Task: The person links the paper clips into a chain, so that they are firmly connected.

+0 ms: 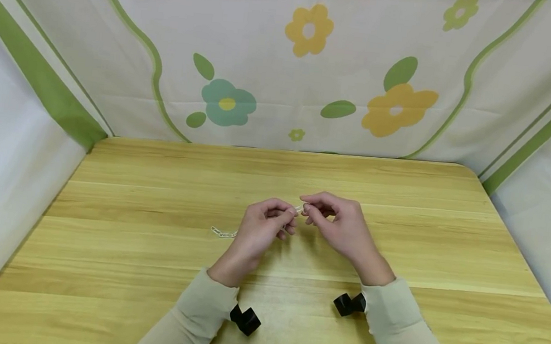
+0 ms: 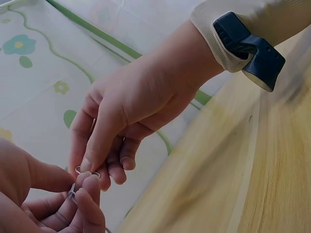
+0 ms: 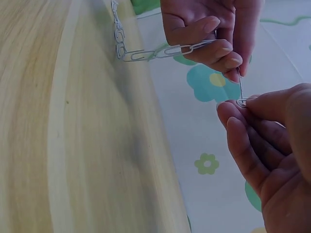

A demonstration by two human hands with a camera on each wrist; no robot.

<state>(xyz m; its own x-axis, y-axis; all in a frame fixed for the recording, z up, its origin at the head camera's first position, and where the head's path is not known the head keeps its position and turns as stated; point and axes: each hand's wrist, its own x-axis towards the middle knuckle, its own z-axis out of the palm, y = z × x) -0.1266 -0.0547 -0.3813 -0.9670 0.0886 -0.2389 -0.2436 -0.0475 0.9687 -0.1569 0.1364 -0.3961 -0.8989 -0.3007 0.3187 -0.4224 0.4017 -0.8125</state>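
Note:
Over the middle of the table, my left hand (image 1: 264, 222) and right hand (image 1: 343, 225) meet almost fingertip to fingertip. The left one pinches a silver paper clip (image 3: 241, 85) between thumb and fingers. At its other end, the right thumb and fingers pinch a wire loop (image 3: 241, 103), mostly covered by the fingertips. From the left hand trails a chain of linked paper clips (image 3: 135, 57); its far part (image 1: 223, 234) rests on the wood to the left. In the left wrist view, wire bends (image 2: 97, 174) show at the right fingertips. Whether the two clips are hooked together cannot be told.
The wooden table (image 1: 118, 279) stretches out on all sides of the hands. Behind it hangs a white cloth (image 1: 266, 64) printed with flowers. Black wrist cameras (image 1: 247, 321) sit on both sleeves, close above the tabletop.

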